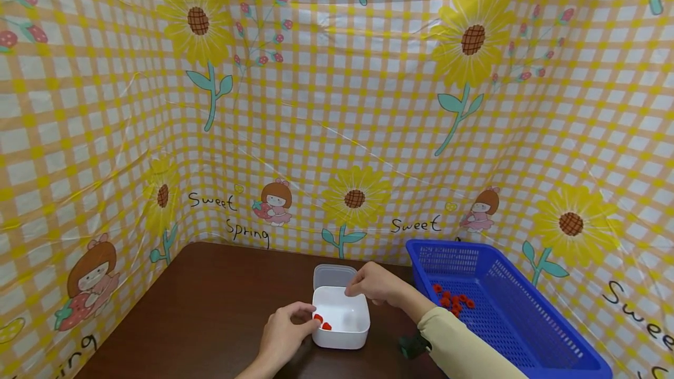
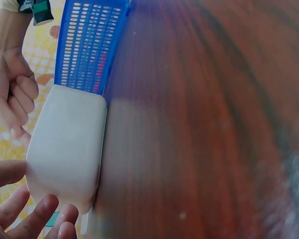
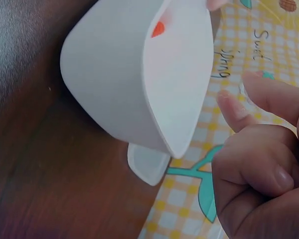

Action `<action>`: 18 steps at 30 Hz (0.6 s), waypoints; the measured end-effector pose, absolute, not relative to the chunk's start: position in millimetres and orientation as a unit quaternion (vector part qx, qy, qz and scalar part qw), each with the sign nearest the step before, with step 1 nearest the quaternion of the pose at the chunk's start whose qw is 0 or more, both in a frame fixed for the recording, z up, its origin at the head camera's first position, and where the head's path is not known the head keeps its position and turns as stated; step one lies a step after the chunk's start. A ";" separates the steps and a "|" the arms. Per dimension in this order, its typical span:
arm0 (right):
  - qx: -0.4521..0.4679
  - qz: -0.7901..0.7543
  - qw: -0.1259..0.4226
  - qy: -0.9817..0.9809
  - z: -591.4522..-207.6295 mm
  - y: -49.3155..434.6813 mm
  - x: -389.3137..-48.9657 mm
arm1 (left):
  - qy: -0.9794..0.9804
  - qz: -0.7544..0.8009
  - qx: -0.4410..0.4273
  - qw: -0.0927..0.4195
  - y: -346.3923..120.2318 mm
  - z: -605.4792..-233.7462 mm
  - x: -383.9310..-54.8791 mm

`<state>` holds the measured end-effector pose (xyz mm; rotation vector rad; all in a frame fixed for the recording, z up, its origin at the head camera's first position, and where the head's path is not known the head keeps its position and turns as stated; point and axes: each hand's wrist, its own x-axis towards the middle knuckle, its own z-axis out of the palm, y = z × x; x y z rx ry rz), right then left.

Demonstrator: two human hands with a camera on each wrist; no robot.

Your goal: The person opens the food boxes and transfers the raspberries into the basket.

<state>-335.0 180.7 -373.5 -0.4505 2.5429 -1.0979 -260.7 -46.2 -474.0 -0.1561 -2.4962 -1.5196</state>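
Observation:
A white plastic box (image 1: 341, 338) stands on the dark wooden table, with a few small red pieces (image 1: 326, 326) inside at its left. My left hand (image 1: 284, 329) holds the box by its left side, thumb at the near corner and forefinger farther back along the rim. Above the far right rim is my right hand (image 1: 379, 285), its other fingers curled in. Between its thumb and forefinger tips, the right wrist view shows a small clear piece (image 3: 243, 93), whose kind I cannot tell. Behind the box lies a translucent lid (image 1: 334, 274).
A blue plastic basket (image 1: 532, 294) with slotted walls stands at the right, several red pieces (image 1: 454, 303) lying in it. A checked sunflower sheet (image 1: 316, 133) surrounds the dark table (image 1: 231, 285). A dark green device (image 1: 413, 345) sits by the right wrist.

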 end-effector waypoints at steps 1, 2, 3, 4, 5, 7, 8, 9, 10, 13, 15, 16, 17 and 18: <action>-0.158 -0.383 0.170 0.894 -375.7 178.4 -334.6 | -0.848 -0.515 -0.054 0.109 -46.3 -474.2 -260.2; -0.160 -0.381 0.174 0.894 -378.1 176.3 -334.2 | -0.849 -0.514 -0.054 0.109 -46.6 -474.2 -259.6; -0.162 -0.378 0.177 0.894 -380.1 174.1 -333.5 | -0.849 -0.514 -0.054 0.109 -46.8 -474.5 -259.3; -0.163 -0.378 0.182 0.893 -382.2 171.9 -332.7 | -0.850 -0.513 -0.054 0.108 -46.9 -474.6 -259.0; -0.165 -0.377 0.185 0.893 -384.4 169.8 -331.8 | -0.850 -0.513 -0.052 0.107 -47.1 -474.6 -259.0; -0.172 -0.375 0.192 0.890 -388.4 165.8 -330.0 | -0.849 -0.515 -0.051 0.103 -47.3 -474.4 -259.5; -0.177 -0.373 0.193 0.890 -390.1 163.7 -329.2 | -0.848 -0.517 -0.049 0.101 -47.4 -474.2 -259.9; -0.179 -0.370 0.194 0.891 -391.6 161.6 -328.3 | -0.847 -0.519 -0.048 0.099 -47.5 -474.1 -260.5; -0.180 -0.369 0.197 0.890 -393.2 159.5 -327.6 | -0.847 -0.521 -0.047 0.098 -47.5 -473.7 -261.0; -0.186 -0.353 0.204 0.894 -397.3 153.3 -325.7 | -0.848 -0.519 -0.046 0.101 -47.6 -473.3 -262.3; -0.190 -0.335 0.209 0.899 -399.7 149.4 -324.8 | -0.849 -0.516 -0.047 0.102 -47.7 -473.1 -262.4; -0.193 -0.326 0.211 0.901 -400.7 147.5 -324.3 | -0.850 -0.514 -0.048 0.104 -47.8 -473.2 -262.3; -0.196 -0.318 0.214 0.903 -401.7 145.9 -323.9 | -0.851 -0.512 -0.049 0.105 -47.8 -473.5 -262.1; -0.198 -0.308 0.216 0.905 -402.7 144.2 -323.5 | -0.852 -0.510 -0.049 0.106 -47.8 -473.6 -261.9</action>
